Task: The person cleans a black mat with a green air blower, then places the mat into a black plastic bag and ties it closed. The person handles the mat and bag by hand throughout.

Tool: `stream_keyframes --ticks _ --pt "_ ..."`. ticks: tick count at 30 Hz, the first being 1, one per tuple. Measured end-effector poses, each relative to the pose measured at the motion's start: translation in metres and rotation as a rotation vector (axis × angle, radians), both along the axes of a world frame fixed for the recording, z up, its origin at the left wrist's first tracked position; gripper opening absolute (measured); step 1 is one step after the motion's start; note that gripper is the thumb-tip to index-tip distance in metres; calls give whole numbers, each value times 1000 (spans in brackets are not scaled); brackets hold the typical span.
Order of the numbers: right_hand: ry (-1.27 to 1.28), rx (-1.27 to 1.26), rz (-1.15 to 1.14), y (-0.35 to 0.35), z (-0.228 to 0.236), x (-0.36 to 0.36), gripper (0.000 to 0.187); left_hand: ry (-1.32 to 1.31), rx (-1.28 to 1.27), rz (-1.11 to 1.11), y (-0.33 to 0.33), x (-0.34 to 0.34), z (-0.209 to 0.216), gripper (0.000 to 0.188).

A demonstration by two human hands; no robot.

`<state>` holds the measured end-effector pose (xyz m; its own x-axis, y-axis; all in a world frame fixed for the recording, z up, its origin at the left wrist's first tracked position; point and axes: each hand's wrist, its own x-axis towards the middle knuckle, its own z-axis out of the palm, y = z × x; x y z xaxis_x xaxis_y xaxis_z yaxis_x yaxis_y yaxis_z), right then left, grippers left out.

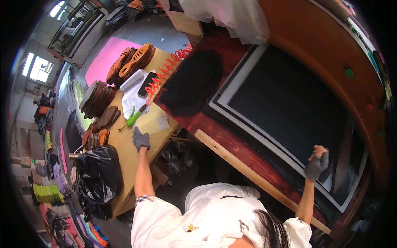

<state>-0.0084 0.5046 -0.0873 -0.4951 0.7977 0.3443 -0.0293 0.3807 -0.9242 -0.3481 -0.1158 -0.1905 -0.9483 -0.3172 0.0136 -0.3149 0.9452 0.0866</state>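
Observation:
My left hand [141, 140], in a grey glove with bare fingertips, reaches over the yellow table [124, 159]. Its fingers stretch forward at the near corner of a pale yellow sheet [149, 123]; whether they touch it I cannot tell. Just beyond lies a green air blow gun [133, 116] joined to a red coiled hose [159, 76]. My right hand [317, 163], gloved alike, is raised over the right part of a large black panel [285, 99] in a light grey frame [248, 129]. Its fingers curl inward, and anything inside them is hidden.
Stacks of brown sole-shaped pieces [97, 99] stand along the table's far left, with orange-brown ones [134, 62] behind. A phone [147, 84] lies on a written paper [131, 93]. A black plastic bag [98, 175] hangs by the left edge. A wooden strip [248, 173] edges the red bench [188, 120].

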Motion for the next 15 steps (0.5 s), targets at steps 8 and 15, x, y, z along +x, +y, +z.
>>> stream_keyframes --ticks 8,15 --pt "-276 127 567 -196 13 -169 14 -201 -83 -57 -116 -116 -36 76" --pt "-410 287 1118 -316 14 -296 22 165 51 -453 -125 -101 -17 53"
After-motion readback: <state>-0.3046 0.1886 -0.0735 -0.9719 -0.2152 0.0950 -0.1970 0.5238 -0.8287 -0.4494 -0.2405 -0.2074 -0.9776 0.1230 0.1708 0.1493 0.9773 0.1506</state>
